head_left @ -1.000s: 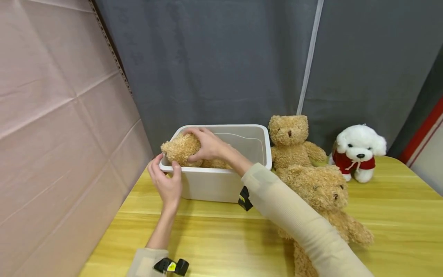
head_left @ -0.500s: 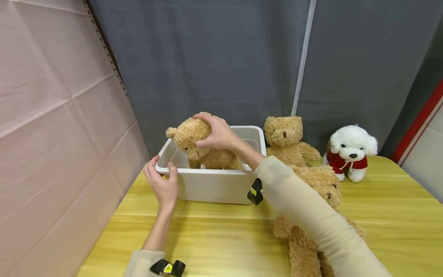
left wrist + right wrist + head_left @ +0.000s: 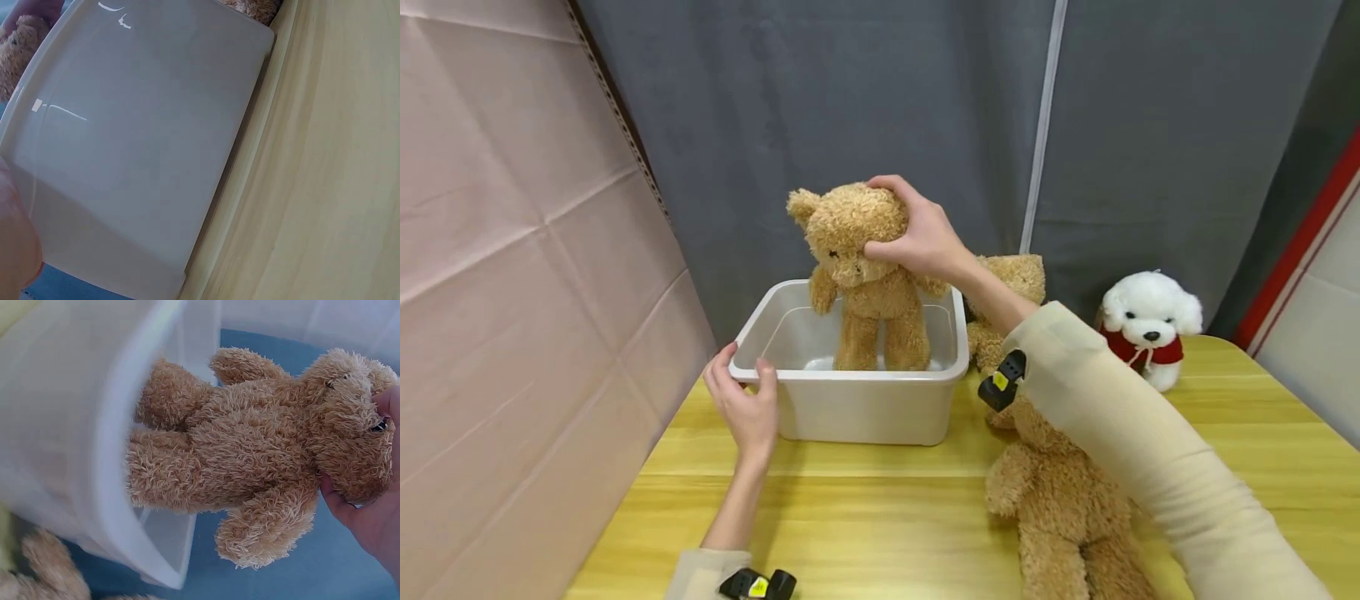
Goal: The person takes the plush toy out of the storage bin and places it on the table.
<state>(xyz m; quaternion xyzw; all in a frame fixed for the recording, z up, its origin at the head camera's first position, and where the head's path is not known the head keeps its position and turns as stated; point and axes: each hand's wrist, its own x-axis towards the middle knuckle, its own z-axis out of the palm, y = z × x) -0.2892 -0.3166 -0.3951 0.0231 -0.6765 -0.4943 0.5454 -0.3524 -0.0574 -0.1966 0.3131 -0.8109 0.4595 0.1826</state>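
Note:
A tan teddy bear (image 3: 883, 292) hangs upright, its head and body above a light-grey plastic bin (image 3: 865, 408) and its legs inside. My right hand (image 3: 928, 237) grips the bear by its head, thumb across the face. In the right wrist view the bear (image 3: 244, 437) stretches out from behind the bin's rim, its feet hidden. My left hand (image 3: 745, 408) holds the bin's near left corner, thumb in front and fingers at the left side. The left wrist view has the bin's wall (image 3: 150, 137) close up, with part of the left hand (image 3: 19, 244) at the edge.
Right of the bin a second teddy bear (image 3: 1018, 275) sits partly behind my right arm. A larger teddy bear (image 3: 1060, 500) is on the wooden table (image 3: 865, 533) in front, half covered by the sleeve. Farther right stands a white plush dog (image 3: 1150, 312) in red. A grey curtain hangs behind.
My right hand has lifted the teddy bear from low in the bin upward and slightly right, so it turned upright. The left hand has stayed on the bin's corner.

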